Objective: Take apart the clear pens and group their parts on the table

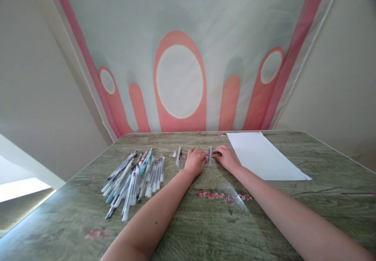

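Observation:
Both my hands rest on the far middle of the table, close together. My left hand [194,161] is curled, its fingers closed around something small and dark that I cannot make out. My right hand [226,157] is also closed, its fingertips pinching a dark pen part. Between the two hands a clear pen barrel [209,156] lies pointing away from me, touching both. Another clear pen [178,156] lies alone just left of my left hand. A heap of several pens [133,179], mostly clear with a few teal and pink ones, lies further left.
A white sheet of paper [264,157] lies to the right of my right hand. The table [223,222] has a green wood-grain top with pink flower patches. Behind it hangs a grey cloth with pink arches [179,81].

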Demonstrator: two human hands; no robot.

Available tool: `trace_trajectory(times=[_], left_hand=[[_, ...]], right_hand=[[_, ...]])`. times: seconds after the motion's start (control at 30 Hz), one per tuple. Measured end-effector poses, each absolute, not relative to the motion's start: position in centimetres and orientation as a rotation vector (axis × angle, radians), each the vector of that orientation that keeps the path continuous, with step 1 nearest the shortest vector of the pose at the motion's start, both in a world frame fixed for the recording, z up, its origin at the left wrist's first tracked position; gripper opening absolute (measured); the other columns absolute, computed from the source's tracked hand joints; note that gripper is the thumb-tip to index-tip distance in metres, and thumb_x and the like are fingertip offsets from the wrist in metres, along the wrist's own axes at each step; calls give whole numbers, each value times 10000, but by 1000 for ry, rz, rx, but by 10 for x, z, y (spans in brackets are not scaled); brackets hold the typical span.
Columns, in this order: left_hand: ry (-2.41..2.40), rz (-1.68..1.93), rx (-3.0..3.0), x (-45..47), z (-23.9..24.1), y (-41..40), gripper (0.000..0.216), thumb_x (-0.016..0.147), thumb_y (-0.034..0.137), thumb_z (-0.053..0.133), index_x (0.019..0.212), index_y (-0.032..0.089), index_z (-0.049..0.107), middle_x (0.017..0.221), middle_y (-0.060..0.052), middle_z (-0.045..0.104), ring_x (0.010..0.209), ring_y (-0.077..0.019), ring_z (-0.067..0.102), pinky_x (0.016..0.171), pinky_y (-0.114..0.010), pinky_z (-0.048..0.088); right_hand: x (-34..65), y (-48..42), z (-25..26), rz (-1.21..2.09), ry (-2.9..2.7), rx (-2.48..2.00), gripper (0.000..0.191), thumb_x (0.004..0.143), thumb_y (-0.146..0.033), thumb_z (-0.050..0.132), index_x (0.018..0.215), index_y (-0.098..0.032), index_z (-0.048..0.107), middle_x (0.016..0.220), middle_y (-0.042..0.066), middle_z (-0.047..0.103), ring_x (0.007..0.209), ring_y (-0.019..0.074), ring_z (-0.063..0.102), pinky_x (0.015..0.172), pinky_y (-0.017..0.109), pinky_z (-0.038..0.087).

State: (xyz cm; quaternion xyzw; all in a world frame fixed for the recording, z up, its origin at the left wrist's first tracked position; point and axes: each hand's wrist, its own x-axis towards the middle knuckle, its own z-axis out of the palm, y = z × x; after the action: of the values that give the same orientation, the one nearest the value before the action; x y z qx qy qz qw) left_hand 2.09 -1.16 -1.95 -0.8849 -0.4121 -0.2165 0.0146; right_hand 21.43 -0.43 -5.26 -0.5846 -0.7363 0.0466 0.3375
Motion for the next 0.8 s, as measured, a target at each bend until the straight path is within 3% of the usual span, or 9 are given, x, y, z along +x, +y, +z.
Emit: trace_trajectory(times=[0.47, 0.8], left_hand=[[-1281, -652, -2772, 22, -21, -11, 218, 832, 284, 588, 1037, 260, 661, 997, -39, 674, 993, -204, 559, 933, -382, 310], [-1265, -755, -2722, 13, -2, -13, 221, 849, 228, 539, 1028, 260, 665, 988, -20, 674, 968, -178, 581, 892, -329, 367]], right_hand=[[211, 1, -57, 160, -1880, -1533, 119, 802, -285, 628, 879, -260, 715, 922, 35, 641, 924, 193, 549, 847, 316, 402], [215, -14, -48, 177, -1860, -1521, 159, 800, -201, 589, 926, -211, 685, 919, 42, 641, 906, 185, 568, 851, 312, 424]])
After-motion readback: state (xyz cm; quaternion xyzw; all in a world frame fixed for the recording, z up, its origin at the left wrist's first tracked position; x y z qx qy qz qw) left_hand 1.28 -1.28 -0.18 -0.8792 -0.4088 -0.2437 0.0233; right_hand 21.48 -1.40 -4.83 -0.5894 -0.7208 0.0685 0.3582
